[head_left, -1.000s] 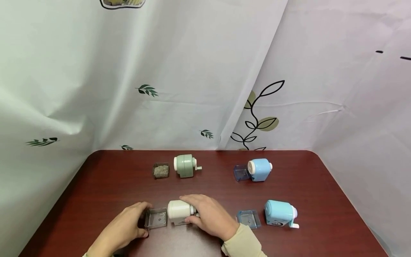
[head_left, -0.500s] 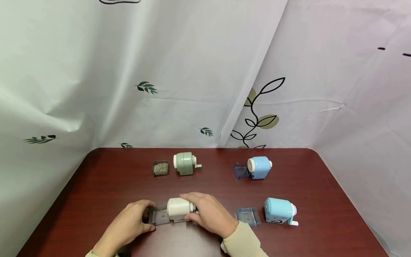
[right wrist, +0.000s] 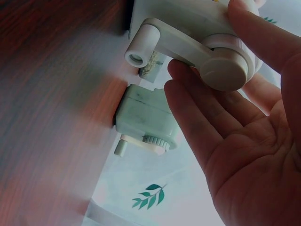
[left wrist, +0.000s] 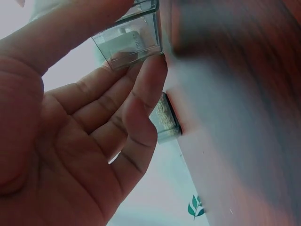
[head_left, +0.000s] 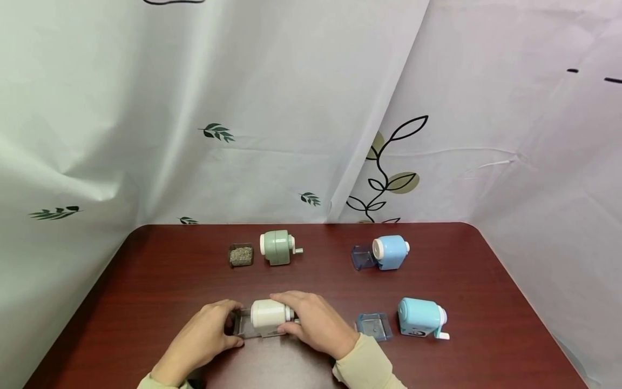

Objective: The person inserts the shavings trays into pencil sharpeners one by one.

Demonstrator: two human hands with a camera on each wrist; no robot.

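A cream hand-crank pencil sharpener (head_left: 265, 314) stands near the front middle of the table. My right hand (head_left: 322, 327) holds its right side, thumb in front and fingers over the back. In the right wrist view its crank handle (right wrist: 143, 42) points out past the fingers. At the sharpener's left side is its clear smoky shavings drawer (head_left: 247, 325), partly inside the body as far as I can tell. My left hand (head_left: 204, 335) pinches the drawer's outer end between thumb and fingers. The left wrist view shows the drawer's clear wall (left wrist: 134, 40) at the fingertips.
Behind stands a green sharpener (head_left: 277, 247), with a drawer of shavings (head_left: 241, 255) left of it. A blue sharpener (head_left: 391, 252) has its drawer (head_left: 363, 257) beside it at the back right. Nearer is a turquoise sharpener (head_left: 420, 316) with a separate drawer (head_left: 374, 326).
My left hand has moved right, pushing the drawer against and partly into the cream sharpener. My right hand stays on the sharpener. The head view has shifted slightly.
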